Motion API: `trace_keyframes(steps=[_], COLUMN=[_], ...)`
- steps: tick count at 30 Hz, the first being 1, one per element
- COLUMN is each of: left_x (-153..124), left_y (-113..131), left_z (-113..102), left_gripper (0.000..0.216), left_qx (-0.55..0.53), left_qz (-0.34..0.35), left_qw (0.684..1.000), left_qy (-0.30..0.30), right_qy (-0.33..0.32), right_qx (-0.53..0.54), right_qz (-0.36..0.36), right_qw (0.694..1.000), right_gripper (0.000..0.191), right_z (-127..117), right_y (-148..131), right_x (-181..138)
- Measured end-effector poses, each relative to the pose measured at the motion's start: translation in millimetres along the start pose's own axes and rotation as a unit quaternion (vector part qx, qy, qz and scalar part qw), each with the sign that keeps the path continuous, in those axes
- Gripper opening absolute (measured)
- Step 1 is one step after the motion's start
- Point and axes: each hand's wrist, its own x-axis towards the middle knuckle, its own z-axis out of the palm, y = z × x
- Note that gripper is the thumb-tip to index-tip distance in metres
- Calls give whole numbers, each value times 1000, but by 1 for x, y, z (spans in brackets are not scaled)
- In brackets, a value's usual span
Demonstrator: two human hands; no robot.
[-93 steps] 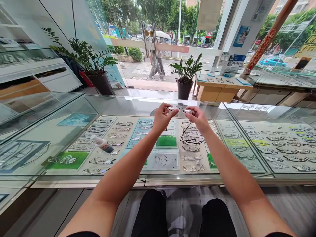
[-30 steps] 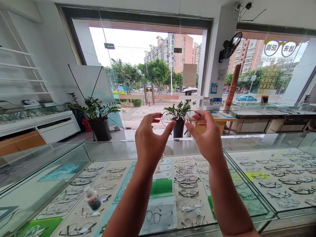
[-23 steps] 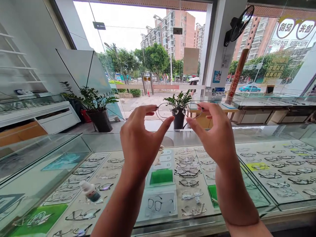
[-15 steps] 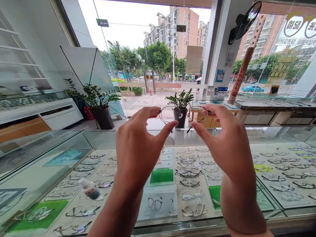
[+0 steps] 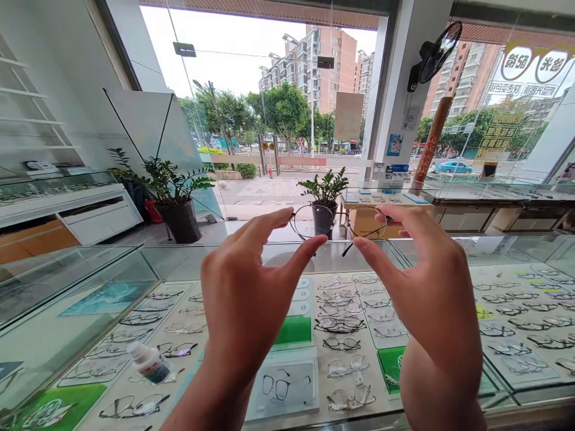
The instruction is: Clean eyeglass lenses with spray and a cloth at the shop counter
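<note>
A pair of thin round-framed eyeglasses is held up in front of me, above the glass display case. My left hand pinches its left side, with the index finger at the outer hinge and the thumb below the lens. On the other side, my right hand grips the right rim the same way. Dark tips of the temples show under the lenses; the rest of the temples is mostly hidden by my fingers and thumbs.
Rows of spectacle frames lie in the glass case below. A white bottle stands on its top at left. Potted plants stand before the window, and a wall fan hangs on the pillar.
The view has tilted up slightly, so the surroundings sit lower. My hands and the eyeglasses are a little lower and further right in view; both hands keep hold.
</note>
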Motion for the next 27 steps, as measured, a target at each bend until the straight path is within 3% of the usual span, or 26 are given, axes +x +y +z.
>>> trace_keyframes(steps=[27], left_x=[-7], left_y=[10], left_z=[3], left_gripper=[38], left_qx=[-4], left_qz=[53], left_qw=[998], left_qy=[15], right_qy=[-27], right_qx=[-54], right_qz=[30], right_qw=[998], right_gripper=[39], right_z=[-10], right_y=[-9], right_x=[-1])
